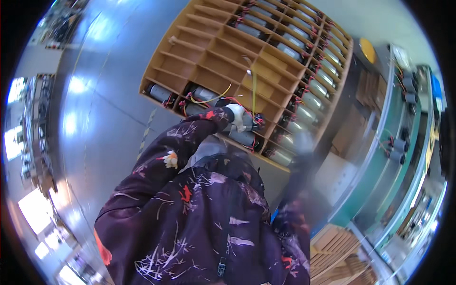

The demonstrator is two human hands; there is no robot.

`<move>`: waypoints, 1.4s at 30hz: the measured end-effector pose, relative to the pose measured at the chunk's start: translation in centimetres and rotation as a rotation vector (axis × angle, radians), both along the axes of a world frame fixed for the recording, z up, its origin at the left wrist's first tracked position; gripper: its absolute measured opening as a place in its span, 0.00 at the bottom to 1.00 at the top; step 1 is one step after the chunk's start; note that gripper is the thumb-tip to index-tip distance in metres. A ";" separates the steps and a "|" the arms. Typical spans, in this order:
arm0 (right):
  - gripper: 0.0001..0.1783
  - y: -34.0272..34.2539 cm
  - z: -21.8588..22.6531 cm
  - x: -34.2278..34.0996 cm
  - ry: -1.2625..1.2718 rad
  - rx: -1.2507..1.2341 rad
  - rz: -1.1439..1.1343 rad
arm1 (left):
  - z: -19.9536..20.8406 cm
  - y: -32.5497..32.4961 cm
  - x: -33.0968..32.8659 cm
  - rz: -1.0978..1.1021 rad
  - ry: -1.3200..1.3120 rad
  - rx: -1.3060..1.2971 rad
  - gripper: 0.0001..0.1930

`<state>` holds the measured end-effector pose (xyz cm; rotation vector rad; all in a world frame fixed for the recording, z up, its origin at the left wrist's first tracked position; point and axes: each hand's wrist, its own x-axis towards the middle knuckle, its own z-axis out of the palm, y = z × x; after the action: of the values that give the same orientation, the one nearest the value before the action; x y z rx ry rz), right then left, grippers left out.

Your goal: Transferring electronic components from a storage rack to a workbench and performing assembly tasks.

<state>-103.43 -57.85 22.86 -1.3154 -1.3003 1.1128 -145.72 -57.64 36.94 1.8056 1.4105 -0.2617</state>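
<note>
My left hand (237, 117), in a white glove, is closed round a grey cylindrical motor (248, 121) with red and black wires at its end. It is over the near part of a large brown crate (223, 56) split into compartments. Another grey motor (242, 138) lies in the compartment just below that hand. My right hand (304, 141) is smeared by motion above the crate's near right side, so its fingers cannot be made out. Nearest to it are silvery motors (295, 127) in the right-hand column.
Several motors fill the crate's right columns; a motor (160, 93) sits at its near left corner. A yellow strap (254, 92) lies across the dividers. A green conveyor (368, 187) carrying motors (395, 151) runs along the right. Slatted brown dividers (335, 244) are stacked at the lower right.
</note>
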 end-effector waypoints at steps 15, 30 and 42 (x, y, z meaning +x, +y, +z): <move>0.13 -24.1 6.2 -4.6 0.045 -0.889 -0.448 | -7.6 4.0 11.4 -0.053 0.132 0.030 0.61; 0.13 -2.9 4.2 -15.8 0.262 -0.680 -0.177 | -10.7 0.0 9.1 0.313 -0.480 0.105 0.13; 0.29 -2.0 8.5 -25.4 -1.165 -0.060 0.657 | -8.3 1.8 1.3 0.760 0.168 -0.046 0.15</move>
<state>-128.86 -59.85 31.40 -1.7037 -2.7054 0.7398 -144.39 -55.79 28.65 1.1148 2.0720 -0.0429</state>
